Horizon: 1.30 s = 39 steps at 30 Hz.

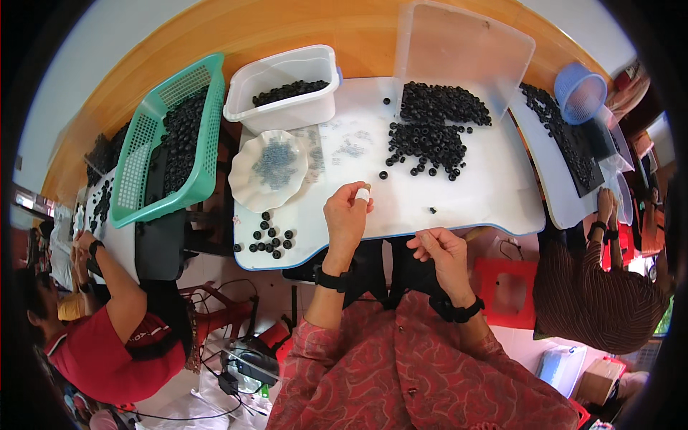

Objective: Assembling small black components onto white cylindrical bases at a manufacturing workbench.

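Note:
Over the front of the white table, my left hand [345, 218] is closed, with a white wrap on its thumb. My right hand [444, 258] hovers past the table's front edge, thumb and fingertips pinched together. Whatever either hand grips is too small to make out. Beyond them lies a pile of small black ring-shaped parts [428, 147]. One tiny dark piece [433, 210] sits alone between the hands. To the left, a wavy-rimmed white dish [244, 179] holds small thin greyish pieces [276, 163]. Several finished-looking black round parts [272, 242] lie in front of the dish.
A white tub [240, 118] and a green basket [129, 208], both with black parts, stand at the left. A clear plastic bin [466, 50] lies tipped behind the pile. People work at both sides; a red stool [527, 315] stands below right.

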Tool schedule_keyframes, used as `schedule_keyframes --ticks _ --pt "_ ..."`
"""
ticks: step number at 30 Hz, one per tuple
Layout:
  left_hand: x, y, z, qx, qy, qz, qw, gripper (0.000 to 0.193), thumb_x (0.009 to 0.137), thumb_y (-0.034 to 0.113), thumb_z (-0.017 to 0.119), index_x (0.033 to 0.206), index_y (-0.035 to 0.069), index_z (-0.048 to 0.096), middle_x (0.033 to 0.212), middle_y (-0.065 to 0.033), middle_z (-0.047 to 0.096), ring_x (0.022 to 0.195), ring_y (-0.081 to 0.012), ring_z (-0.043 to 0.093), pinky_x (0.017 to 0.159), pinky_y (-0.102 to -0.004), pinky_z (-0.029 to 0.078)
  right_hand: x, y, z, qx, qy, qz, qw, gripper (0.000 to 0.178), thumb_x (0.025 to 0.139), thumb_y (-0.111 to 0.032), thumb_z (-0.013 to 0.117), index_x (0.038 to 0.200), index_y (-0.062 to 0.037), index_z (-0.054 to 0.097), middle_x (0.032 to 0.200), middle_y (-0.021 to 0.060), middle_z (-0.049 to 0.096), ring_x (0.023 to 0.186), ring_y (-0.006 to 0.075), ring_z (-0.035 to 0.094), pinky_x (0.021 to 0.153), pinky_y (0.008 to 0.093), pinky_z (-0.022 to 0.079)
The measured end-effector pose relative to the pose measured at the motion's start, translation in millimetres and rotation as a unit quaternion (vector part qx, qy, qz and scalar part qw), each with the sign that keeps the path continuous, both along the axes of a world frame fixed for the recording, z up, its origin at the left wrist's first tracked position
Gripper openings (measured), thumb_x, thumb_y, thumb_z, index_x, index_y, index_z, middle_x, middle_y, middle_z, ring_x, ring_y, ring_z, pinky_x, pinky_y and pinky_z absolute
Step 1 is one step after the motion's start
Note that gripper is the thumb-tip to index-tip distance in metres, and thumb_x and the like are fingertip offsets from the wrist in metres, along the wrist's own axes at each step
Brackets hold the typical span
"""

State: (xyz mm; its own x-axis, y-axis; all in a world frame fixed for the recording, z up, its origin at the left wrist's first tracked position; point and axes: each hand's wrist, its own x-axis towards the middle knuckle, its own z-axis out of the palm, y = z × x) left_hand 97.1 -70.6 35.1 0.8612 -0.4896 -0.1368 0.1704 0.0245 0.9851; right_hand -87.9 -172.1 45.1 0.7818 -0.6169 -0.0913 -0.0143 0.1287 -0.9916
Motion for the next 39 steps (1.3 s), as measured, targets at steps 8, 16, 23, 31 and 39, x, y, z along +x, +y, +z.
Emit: schedule_keyframes --ticks 8,16,23,31,39 --pt "-2 -32 -4 0.138 -0.355 0.008 0.925 0.023 0.084 -0.001 0.057 0.105 0.0 0.067 0.108 -0.0174 0.064 0.087 -0.0333 0.063 0.078 -0.0379 0.052 -2 -1 -9 -0.016 0.017 -0.003 1.0 0.016 0.097 -0.016 0.058 0.094 -0.002 0.067 0.085 0.0046 0.071 0.066 0.005 0.059 0.061 0.0193 0.046" --pt "-5 -47 2 0.284 -0.441 -0.092 0.846 0.02 0.08 -0.002 0.056 0.097 0.0 0.067 0.103 -0.0152 0.059 0.089 -0.0352 0.057 0.076 -0.0423 0.05 -3 -6 -10 -0.022 0.017 -0.001 1.0 0.016 0.097 -0.015 0.057 0.095 -0.002 0.066 0.086 0.0039 0.071 0.067 0.0048 0.059 0.061 0.0193 0.047" --pt "-6 -32 -3 0.245 -0.418 -0.056 0.873 0.018 0.079 -0.002 0.058 0.094 0.0 0.067 0.091 -0.0178 0.057 0.084 -0.0356 0.058 0.072 -0.0416 0.05 4 -9 -8 -0.031 0.019 0.008 0.999 0.018 0.097 -0.016 0.058 0.098 -0.0007 0.066 0.087 0.0068 0.072 0.067 0.0062 0.06 0.062 0.0201 0.047" --pt "-18 14 -12 -0.151 0.108 -0.048 0.981 0.02 0.097 0.003 0.051 0.112 -0.003 0.064 0.1 -0.0136 0.064 0.08 -0.017 0.067 0.067 -0.029 0.059 40 -14 3 -0.058 -0.001 0.016 0.998 0.016 0.095 -0.012 0.059 0.103 0.0008 0.065 0.09 0.0066 0.071 0.072 0.0073 0.061 0.066 0.0208 0.049" --pt "-21 36 -27 -0.206 0.143 -0.022 0.968 0.021 0.097 0.004 0.051 0.114 -0.004 0.062 0.103 -0.0146 0.064 0.081 -0.019 0.066 0.07 -0.0307 0.059 84 -27 6 -0.363 0.018 0.025 0.931 0.016 0.094 -0.008 0.059 0.107 -0.0051 0.068 0.106 0.0096 0.069 0.082 0.0177 0.064 0.076 0.0269 0.051"
